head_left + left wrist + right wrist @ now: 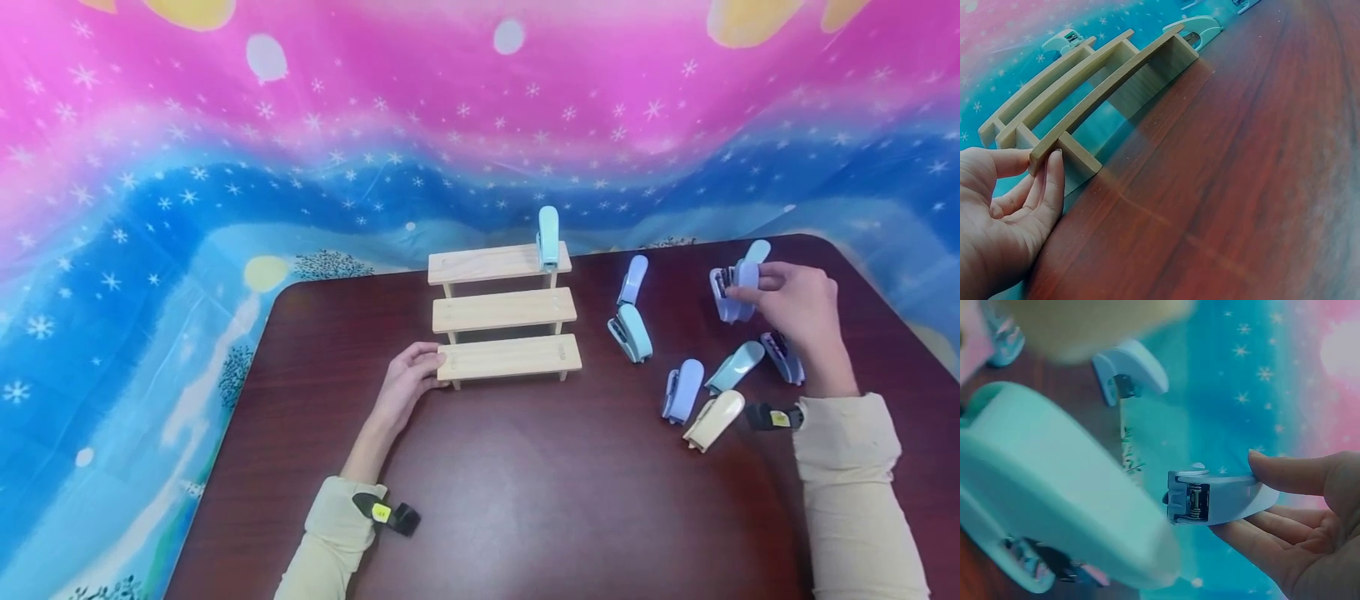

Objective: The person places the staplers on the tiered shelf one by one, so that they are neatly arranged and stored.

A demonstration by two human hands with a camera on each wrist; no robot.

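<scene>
A three-step wooden stand (504, 310) is on the table, its lowest step (1094, 94) nearest me. My left hand (408, 379) pinches the left end of that step between thumb and fingers. A mint stapler (549, 237) stands at the right end of the top step. Over at the right, my right hand (802, 304) grips a lavender stapler (1229, 500) by one end, with thumb on one side and fingers on the other. Behind the held stapler, another mint stapler (759, 251) is partly hidden in the head view.
Right of the stand are a lavender stapler (634, 278) and a mint one (634, 333). Closer to me lie another lavender stapler (684, 387), a mint one (738, 365), a cream one (716, 418) and one partly under the right wrist (782, 358). A patterned cloth (450, 150) hangs behind the table.
</scene>
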